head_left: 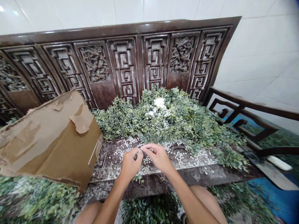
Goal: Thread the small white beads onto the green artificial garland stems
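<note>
Over the front of the dark wooden bench seat (149, 183), my two hands meet at the fingertips. My left hand (131, 162) is closed, with a small sprig of green artificial leaves (138, 178) showing beneath it. My right hand (160, 158) pinches thumb and forefinger together against the left fingertips; whatever is in that pinch is too small to make out. Many small white round pieces (184, 158) lie scattered on the seat around and behind my hands. Just beyond them is a large heap of green artificial foliage (187, 121), with a cluster of white pieces (160, 103) on top.
To the left stands a torn cardboard piece (58, 146) beside a thin wire frame (94, 155). A carved backrest (126, 68) rises behind the heap. At the right are the bench's armrest (254, 105) and a white object (279, 162). More foliage (149, 210) lies below the seat.
</note>
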A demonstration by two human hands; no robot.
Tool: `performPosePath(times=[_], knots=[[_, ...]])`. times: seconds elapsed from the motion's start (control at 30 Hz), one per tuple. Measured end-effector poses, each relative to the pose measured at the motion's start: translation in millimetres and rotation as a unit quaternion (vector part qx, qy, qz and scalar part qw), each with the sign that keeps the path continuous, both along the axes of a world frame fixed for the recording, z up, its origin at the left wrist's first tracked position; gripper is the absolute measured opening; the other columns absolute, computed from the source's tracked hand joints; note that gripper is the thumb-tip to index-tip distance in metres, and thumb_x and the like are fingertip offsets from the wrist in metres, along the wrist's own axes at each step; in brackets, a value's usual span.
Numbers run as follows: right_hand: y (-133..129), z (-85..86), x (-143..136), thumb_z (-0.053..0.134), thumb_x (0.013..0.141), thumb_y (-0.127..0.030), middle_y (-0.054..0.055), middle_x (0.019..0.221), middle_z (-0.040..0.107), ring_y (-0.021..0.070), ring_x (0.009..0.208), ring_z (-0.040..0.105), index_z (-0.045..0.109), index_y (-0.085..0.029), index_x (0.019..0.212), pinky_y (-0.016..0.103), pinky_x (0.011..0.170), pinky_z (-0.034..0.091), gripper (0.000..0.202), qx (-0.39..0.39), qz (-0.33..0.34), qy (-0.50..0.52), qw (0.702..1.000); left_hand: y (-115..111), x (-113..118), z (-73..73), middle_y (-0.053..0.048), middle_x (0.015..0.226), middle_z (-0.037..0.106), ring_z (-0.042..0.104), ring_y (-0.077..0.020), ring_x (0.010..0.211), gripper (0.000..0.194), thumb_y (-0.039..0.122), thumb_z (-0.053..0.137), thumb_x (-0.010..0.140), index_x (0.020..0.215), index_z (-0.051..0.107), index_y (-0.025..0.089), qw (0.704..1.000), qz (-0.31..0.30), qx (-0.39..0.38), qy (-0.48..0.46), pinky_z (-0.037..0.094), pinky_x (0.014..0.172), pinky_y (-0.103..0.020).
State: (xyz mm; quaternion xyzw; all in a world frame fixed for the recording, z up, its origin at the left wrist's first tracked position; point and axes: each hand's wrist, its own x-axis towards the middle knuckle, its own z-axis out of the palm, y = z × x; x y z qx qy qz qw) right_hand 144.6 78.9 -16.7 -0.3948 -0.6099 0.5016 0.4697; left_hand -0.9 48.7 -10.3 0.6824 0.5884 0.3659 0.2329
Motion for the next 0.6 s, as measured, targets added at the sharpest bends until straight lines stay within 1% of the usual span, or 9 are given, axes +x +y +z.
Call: performPosePath(times=[0.1,0.2,0.33,0.47,0.6], knots=[[-1.7,2.2,0.5,0.063,0.083,-0.033,0.006,0.089,0.074,0.0223,0.086,0.067,0.075,-0.021,0.086,0.034,0.079,0.050,0.017,-0.003,0.000,-0.004,1.000,0.1,0.7,0.3,0.004,0.057,0.046,0.044,-0.0114,0.058,0.029,0.027,0.040,0.087,0.064,0.057,0.017,1.000,0.007,-0.004,-0.022,0.031,0.057,-0.021],[-3.4,1.3,0.1,0.063,0.083,-0.032,0.006,0.090,0.074,0.0222,0.085,0.067,0.074,-0.021,0.086,0.033,0.078,0.050,0.017,-0.001,-0.013,-0.010,1.000,0.5,0.9,0.4,0.005,0.056,0.044,0.042,-0.0110,0.057,0.029,0.027,0.041,0.086,0.064,0.056,0.017,1.000,0.005,-0.008,-0.026,0.031,0.056,-0.021],[-5.6,-3.1,-1.6,0.062,0.084,-0.033,0.005,0.087,0.074,0.0219,0.083,0.066,0.074,-0.021,0.086,0.033,0.076,0.050,0.017,0.005,-0.030,-0.019,0.999,1.3,0.0,-0.5,0.005,0.055,0.043,0.043,-0.0110,0.057,0.029,0.027,0.041,0.086,0.063,0.055,0.017,1.000,-0.001,-0.008,-0.023,0.030,0.056,-0.021],[-7.4,-6.3,-2.6,0.060,0.085,-0.033,0.006,0.089,0.073,0.0224,0.085,0.065,0.073,-0.021,0.087,0.033,0.076,0.050,0.018,0.025,-0.041,-0.028,0.998,2.1,-0.3,-1.3,0.005,0.054,0.041,0.042,-0.0108,0.056,0.029,0.026,0.041,0.086,0.061,0.053,0.017,1.000,-0.001,-0.004,-0.011,0.030,0.055,-0.021],[-8.2,-7.5,-2.6,0.059,0.086,-0.032,0.006,0.089,0.073,0.0223,0.084,0.065,0.073,-0.022,0.089,0.033,0.076,0.049,0.017,0.032,-0.047,-0.038,0.998,2.3,0.3,-1.3,0.005,0.054,0.042,0.042,-0.0108,0.056,0.029,0.025,0.041,0.085,0.061,0.055,0.017,1.000,-0.002,0.001,-0.006,0.030,0.056,-0.021]])
